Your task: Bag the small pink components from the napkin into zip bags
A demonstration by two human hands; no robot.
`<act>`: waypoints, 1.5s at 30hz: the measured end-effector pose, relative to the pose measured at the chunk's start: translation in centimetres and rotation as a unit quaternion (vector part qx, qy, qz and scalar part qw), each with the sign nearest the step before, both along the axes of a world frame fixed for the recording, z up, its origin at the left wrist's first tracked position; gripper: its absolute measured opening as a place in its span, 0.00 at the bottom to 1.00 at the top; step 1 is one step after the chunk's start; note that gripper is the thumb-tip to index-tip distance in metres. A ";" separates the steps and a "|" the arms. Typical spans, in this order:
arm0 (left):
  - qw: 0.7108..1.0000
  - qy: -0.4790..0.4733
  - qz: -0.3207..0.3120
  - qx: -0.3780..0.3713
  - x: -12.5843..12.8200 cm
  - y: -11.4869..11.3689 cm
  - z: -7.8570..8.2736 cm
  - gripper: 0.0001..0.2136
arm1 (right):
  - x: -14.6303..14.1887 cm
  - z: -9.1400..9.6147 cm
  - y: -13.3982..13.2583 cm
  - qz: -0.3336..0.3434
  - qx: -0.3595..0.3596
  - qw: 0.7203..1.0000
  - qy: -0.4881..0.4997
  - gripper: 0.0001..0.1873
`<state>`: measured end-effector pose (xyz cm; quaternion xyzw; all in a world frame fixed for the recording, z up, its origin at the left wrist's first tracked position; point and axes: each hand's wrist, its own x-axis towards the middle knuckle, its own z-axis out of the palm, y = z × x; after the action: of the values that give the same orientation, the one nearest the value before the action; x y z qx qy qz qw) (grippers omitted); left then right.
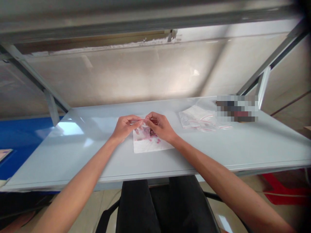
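Both hands meet over a white sheet [143, 148] near the middle of the table. My left hand [126, 127] pinches one end of the red-lined top edge of a clear zip-lock bag [143, 132]. At the other end of that edge, the curled fingers of my right hand [159, 124] grip the bag. Small pink-red pieces [156, 141] show below my right hand; whether they lie inside the bag or loose on the sheet I cannot tell. My fingers hide part of the bag and some darker pieces.
More clear zip-lock bags [198, 118] with red strips lie in an overlapping pile to the right. Behind them is a pixelated patch [236, 108]. Metal frame posts rise at both back corners of the table [97, 161]. A blue surface [21, 136] adjoins on the left.
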<state>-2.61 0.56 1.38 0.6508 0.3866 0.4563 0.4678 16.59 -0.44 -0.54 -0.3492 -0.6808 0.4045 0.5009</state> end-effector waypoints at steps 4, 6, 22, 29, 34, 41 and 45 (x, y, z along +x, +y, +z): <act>1.000 0.006 0.005 0.007 0.0 0.0 0.1 0.11 | 0.1 0.2 -0.4 -0.025 0.025 0.999 -0.011 0.19; 1.000 -0.005 0.008 0.007 0.0 0.0 0.1 0.11 | 0.1 0.2 -0.5 -0.029 0.022 0.999 -0.011 0.20; 1.000 -0.021 0.007 0.000 0.1 -0.1 0.3 0.13 | -0.2 0.4 -0.5 -0.041 0.027 0.998 -0.039 0.20; 0.999 -0.028 0.037 0.013 0.0 0.0 0.3 0.15 | 0.5 0.5 -0.2 -0.076 0.088 0.989 -0.088 0.19; 0.999 -0.035 0.037 0.013 -0.4 0.3 0.1 0.15 | 0.8 0.8 -0.3 -0.067 0.096 0.986 -0.121 0.21; 0.996 -0.054 0.066 0.035 -0.4 0.9 -0.7 0.16 | 1.2 0.9 -0.8 -0.085 0.098 0.983 -0.127 0.24; 0.993 -0.050 0.093 0.045 -0.6 1.3 -0.9 0.14 | 1.2 1.1 -0.8 -0.081 0.088 0.984 -0.130 0.23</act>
<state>-3.24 1.83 0.45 0.6086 0.4006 0.5465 0.4127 17.80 -1.22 0.52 -0.4077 -0.7422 0.2522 0.4682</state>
